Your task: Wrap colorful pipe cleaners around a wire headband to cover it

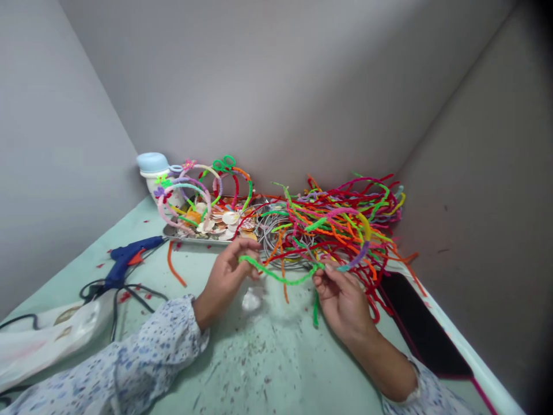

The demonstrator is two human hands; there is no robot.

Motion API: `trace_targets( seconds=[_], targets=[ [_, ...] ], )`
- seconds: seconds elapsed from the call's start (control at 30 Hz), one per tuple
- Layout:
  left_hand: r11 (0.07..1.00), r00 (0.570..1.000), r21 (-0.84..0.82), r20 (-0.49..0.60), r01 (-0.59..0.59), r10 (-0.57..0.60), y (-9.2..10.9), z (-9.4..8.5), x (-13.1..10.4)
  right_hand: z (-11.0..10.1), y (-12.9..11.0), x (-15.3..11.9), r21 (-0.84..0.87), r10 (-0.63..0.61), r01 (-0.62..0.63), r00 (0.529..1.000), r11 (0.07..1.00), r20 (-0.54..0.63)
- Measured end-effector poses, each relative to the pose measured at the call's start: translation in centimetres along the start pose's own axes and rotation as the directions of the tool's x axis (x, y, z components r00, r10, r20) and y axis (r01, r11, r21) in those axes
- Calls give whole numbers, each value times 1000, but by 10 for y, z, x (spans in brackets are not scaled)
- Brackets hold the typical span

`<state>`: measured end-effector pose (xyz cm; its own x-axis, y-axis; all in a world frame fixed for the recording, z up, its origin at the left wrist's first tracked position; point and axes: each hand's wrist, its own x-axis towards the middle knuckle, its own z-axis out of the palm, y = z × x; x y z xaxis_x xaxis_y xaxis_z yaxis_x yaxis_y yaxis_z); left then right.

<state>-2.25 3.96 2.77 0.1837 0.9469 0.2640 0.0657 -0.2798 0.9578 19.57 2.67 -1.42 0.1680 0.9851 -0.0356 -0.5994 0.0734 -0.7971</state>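
Note:
My left hand (228, 275) is closed on one end of a green pipe cleaner (285, 281), which sags across to my right hand (344, 294). The fingers of my right hand pinch the pipe cleaner at the end of a headband. That headband (367, 230), wrapped in green, pink, yellow, purple and teal, curves up and back from my right fingertips. A short green tail (315, 311) hangs below my right fingers. Under the stretched strand, a small white lump (252, 299) lies on the table, its kind unclear.
Behind my hands are a heap of coloured pipe cleaners (341, 199), wire hoops (268, 230) and a metal tray (194, 238) of shells. Decorated headbands (210, 206) stand near a lidded bottle (153, 167). A blue glue gun (129, 257) lies left, a black phone (423, 325) right.

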Motion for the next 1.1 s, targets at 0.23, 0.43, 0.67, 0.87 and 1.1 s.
trace_targets(
  seconds=[0.23, 0.43, 0.67, 0.87, 1.1],
  targets=[
    [914, 381, -42, 916, 404, -126, 17, 6, -11, 1, -1, -1, 124, 131, -128, 991, 984, -14],
    [926, 295, 81, 934, 368, -199, 21, 4, -15, 0, -6, -2, 218, 270, -282, 959, 934, 85],
    [947, 811, -24, 523, 321, -262, 3, 17, -12, 5, -11, -6, 185, 362, -400, 909, 898, 206],
    [721, 845, 449, 367, -528, 390, -1, 24, -29, 5, 1, -12, 64, 356, -380, 906, 923, 230],
    [416, 717, 630, 348, -656, 604, -11, 25, -31, 10, 4, -20, -78, 399, -396, 861, 915, 315]
  ],
)
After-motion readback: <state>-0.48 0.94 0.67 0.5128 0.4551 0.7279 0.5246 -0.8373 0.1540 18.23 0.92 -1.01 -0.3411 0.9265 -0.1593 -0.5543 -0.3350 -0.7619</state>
